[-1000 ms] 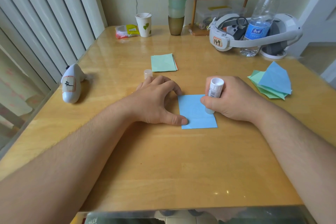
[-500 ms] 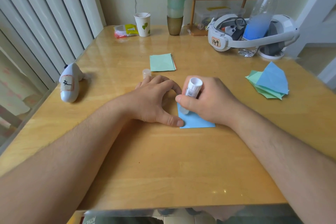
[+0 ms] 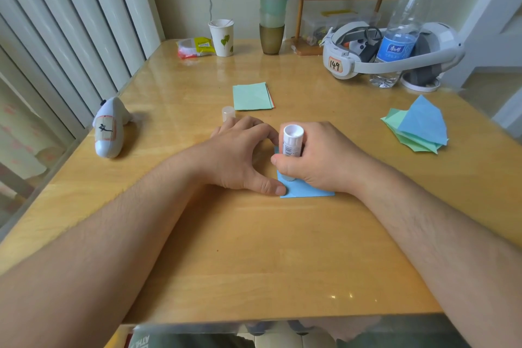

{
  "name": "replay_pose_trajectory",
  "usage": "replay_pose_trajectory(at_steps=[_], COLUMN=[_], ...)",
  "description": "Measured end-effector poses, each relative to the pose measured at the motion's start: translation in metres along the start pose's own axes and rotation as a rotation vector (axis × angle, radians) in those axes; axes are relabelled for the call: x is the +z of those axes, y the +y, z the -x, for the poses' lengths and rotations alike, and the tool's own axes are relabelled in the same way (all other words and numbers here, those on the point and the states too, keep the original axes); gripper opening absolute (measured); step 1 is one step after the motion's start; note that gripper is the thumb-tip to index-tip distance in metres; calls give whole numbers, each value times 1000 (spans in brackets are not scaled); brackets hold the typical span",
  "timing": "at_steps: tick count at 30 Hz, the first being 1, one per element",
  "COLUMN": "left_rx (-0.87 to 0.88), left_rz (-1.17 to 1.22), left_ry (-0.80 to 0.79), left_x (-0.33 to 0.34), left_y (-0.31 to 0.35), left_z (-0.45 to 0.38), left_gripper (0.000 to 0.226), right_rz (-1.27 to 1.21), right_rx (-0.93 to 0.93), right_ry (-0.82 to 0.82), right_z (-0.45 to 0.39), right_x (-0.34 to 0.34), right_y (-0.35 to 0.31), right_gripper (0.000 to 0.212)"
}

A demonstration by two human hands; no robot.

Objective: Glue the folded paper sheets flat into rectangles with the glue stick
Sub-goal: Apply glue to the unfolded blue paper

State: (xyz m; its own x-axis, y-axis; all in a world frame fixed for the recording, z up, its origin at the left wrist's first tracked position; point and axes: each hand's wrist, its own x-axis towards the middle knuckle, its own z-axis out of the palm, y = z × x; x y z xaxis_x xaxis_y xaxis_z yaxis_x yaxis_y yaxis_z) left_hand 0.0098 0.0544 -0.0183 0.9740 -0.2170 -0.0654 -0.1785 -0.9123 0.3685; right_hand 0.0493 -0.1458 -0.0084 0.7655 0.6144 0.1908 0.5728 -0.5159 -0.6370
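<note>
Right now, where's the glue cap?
The cap stands on the table just beyond the left hand, near the green sheets.

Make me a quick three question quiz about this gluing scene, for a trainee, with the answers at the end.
1. True or false: the right hand grips the glue stick with its tip down on the blue sheet.
2. What is the left hand doing? A) lifting the paper cup B) pressing on the blue sheet's left edge C) holding the glue cap
3. Fill in: the finished stack with a green rectangle on top lies ____ the hands, farther from the person.

Key
1. True.
2. B. The thumb rests on the sheet's near left corner; the cap stands alone by the fingers.
3. Beyond.
</note>
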Motion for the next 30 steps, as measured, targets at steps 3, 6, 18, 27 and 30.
replay_pose_trajectory(at_steps=[3, 6, 18, 27, 30], left_rx=[10, 10, 10, -26, -30], left_rz=[6, 2, 4, 143, 150], left_ry=[18, 18, 4, -4, 18], left_x=[1, 2, 0, -8, -6], left_y=[-2, -2, -2, 0, -3], left_z=[-1, 0, 0, 0, -3], left_gripper=[86, 89, 88, 67, 54], right_rz=[-6, 15, 99, -56, -94], right_rx=[37, 62, 111, 37, -9], right_ry=[3, 22, 60, 199, 105], right_z=[5, 11, 13, 8, 7], right_x=[-10, -19, -33, -19, -7], right_y=[8, 16, 28, 15, 9], right_gripper=[23, 21, 28, 34, 27])
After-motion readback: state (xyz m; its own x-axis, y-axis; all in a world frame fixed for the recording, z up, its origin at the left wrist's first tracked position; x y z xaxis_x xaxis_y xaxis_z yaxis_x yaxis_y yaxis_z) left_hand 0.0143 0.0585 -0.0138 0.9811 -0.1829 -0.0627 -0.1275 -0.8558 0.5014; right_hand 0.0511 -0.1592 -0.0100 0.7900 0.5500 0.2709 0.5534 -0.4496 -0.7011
